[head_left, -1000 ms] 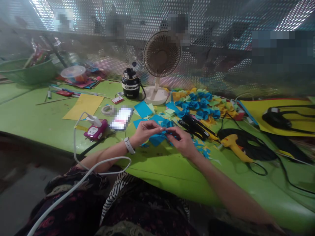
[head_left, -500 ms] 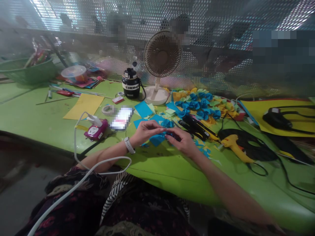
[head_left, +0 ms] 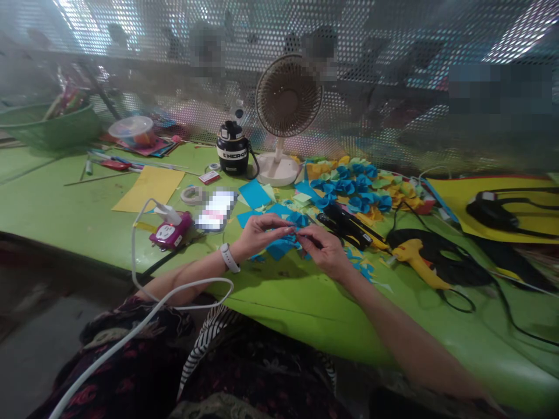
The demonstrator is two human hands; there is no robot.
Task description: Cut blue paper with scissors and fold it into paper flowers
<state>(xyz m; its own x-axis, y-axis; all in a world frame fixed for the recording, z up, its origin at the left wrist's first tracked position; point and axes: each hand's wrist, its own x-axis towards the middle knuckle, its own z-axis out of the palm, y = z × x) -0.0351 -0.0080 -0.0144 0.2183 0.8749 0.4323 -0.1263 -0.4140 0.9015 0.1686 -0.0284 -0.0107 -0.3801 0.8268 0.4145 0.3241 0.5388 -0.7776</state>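
Observation:
My left hand (head_left: 262, 234) and my right hand (head_left: 325, 252) meet above the green table, their fingertips pinching a small blue paper piece (head_left: 299, 233). A thin dark strip (head_left: 312, 241) shows by my right fingers, too small to name. Just beyond, a blue paper flower (head_left: 297, 219) lies near my left fingertips. Blue paper sheets (head_left: 279, 249) lie under my hands, with blue scraps (head_left: 361, 269) to the right. A heap of blue, yellow and green paper flowers (head_left: 353, 187) is spread farther ahead.
A yellow glue gun (head_left: 419, 265) with black cords lies to the right, beside a black tool (head_left: 345, 226). On the left are a blurred phone (head_left: 216, 209), a pink socket (head_left: 171, 234) with a white cable, tape (head_left: 192, 195) and yellow card (head_left: 148, 189). A fan (head_left: 288, 99) stands behind.
My fingertips have shifted slightly around the small blue paper piece. Both hands stay over the same spot, and the objects on the table have not moved.

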